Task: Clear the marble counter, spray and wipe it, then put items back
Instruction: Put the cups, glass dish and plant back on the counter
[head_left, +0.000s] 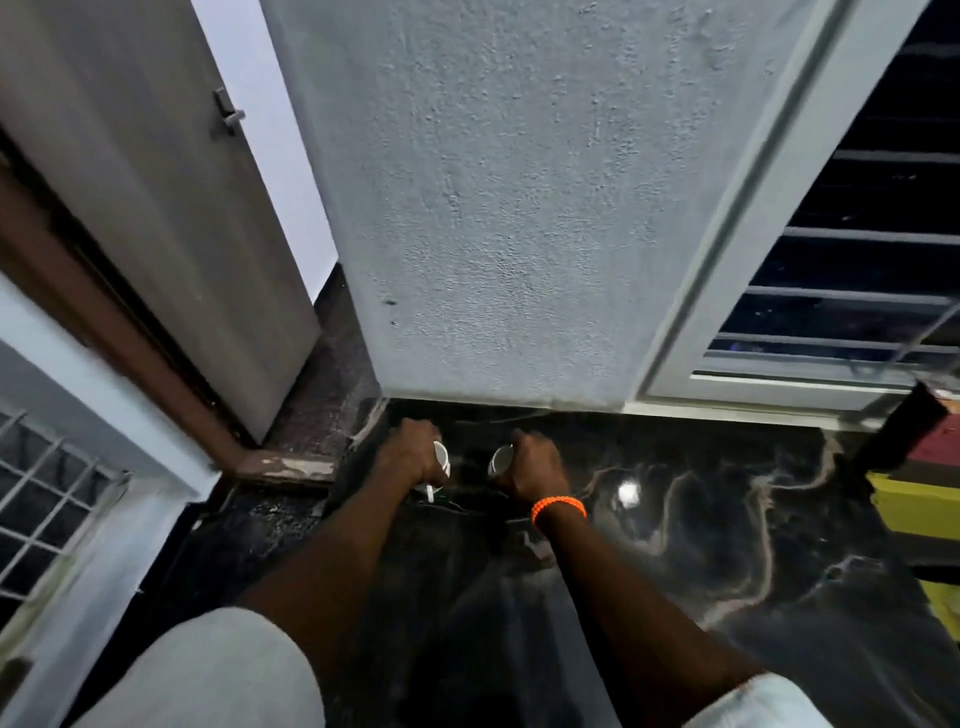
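Note:
The black marble counter (727, 519) with pale veins spreads from the wall toward me. Near its far left corner, both hands rest low over it. My left hand (410, 449) is closed around a small white cup (441, 457); a white bit of it shows below the fist. My right hand (535, 462), with an orange bead bracelet on the wrist, is closed around a second white cup (501, 460). The two cups face each other, a short gap apart. Most of each cup is hidden by the fingers.
A rough grey wall (519, 208) rises right behind the hands. A grey door (156, 208) with a brown frame stands at left, a barred window (857, 260) at right. A striped red, yellow and black thing (924, 493) lies at the counter's right edge.

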